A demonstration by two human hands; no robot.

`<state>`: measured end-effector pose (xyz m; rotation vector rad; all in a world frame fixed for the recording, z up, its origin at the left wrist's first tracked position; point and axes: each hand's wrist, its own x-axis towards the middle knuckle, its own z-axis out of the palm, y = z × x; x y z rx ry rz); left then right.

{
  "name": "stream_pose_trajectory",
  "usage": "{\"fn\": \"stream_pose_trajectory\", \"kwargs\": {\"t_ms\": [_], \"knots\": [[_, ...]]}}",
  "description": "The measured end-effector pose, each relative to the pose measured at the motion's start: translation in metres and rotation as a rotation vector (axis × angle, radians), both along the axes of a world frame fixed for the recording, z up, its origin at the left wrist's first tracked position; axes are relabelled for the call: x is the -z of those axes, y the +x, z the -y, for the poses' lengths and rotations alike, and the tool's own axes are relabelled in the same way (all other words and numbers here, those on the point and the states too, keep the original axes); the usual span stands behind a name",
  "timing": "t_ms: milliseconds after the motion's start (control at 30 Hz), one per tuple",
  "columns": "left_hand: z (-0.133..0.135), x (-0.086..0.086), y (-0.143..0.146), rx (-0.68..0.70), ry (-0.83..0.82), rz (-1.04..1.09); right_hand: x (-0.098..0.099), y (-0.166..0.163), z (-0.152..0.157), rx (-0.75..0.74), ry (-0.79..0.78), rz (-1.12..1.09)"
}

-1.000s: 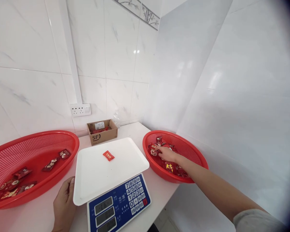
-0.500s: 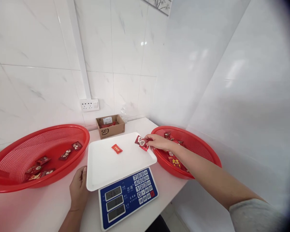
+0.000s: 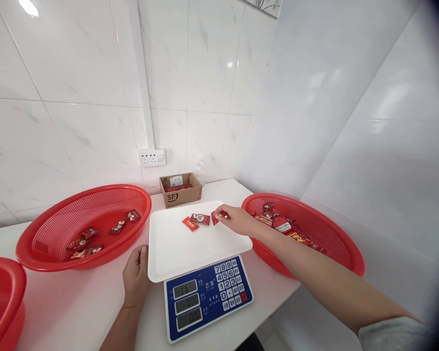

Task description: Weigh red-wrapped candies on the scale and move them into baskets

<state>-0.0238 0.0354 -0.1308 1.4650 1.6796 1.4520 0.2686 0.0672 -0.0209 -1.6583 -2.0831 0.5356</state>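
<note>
My right hand (image 3: 236, 222) pinches a small red snack packet (image 3: 216, 216) over the right part of the white scale tray (image 3: 183, 253). Just left of it, a dark red packet (image 3: 200, 219) with white lettering lies on the tray, its end touching a brighter red-orange packet (image 3: 190, 224). My left hand (image 3: 136, 270) rests on the table by the tray's left edge, fingers curled in and no object visible in them. Below the tray is the scale's blue keypad panel (image 3: 209, 298), with three display windows.
On the right, a red basket (image 3: 344, 243) holds several packets. Another red basket (image 3: 54, 234) at left holds several more, and part of a third red basket (image 3: 3, 273) shows at the left edge. A cardboard box (image 3: 183, 196) with red packets stands behind the tray.
One dark red packet now lies on the tray beside the red-orange one. My right hand still pinches a packet over the tray. The view has turned left, bringing the third basket in.
</note>
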Motion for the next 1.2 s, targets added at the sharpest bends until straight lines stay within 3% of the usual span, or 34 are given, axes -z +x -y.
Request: {"fn": "stream_pose_trajectory", "kwargs": {"t_ms": [267, 467, 633, 700, 933, 1200], "knots": [[-0.001, 0.002, 0.0, 0.008, 0.004, 0.022, 0.006, -0.022, 0.023, -0.126, -0.111, 0.014], [-0.001, 0.003, -0.001, 0.022, 0.017, 0.043, 0.004, -0.037, 0.028, -0.121, -0.032, 0.178], [-0.002, 0.005, -0.001, 0.042, 0.006, 0.06, 0.003, -0.057, 0.036, -0.333, -0.009, 0.234], [-0.001, 0.005, -0.001, 0.044, 0.01, 0.061, 0.006, -0.061, 0.033, -0.394, -0.033, 0.291], [0.0, 0.002, 0.0, 0.03, 0.024, 0.05, 0.024, -0.05, -0.016, -0.366, -0.179, 0.3], [0.0, 0.001, 0.0, 0.034, 0.01, 0.067, 0.025, -0.062, -0.028, -0.383, -0.135, 0.304]]}}
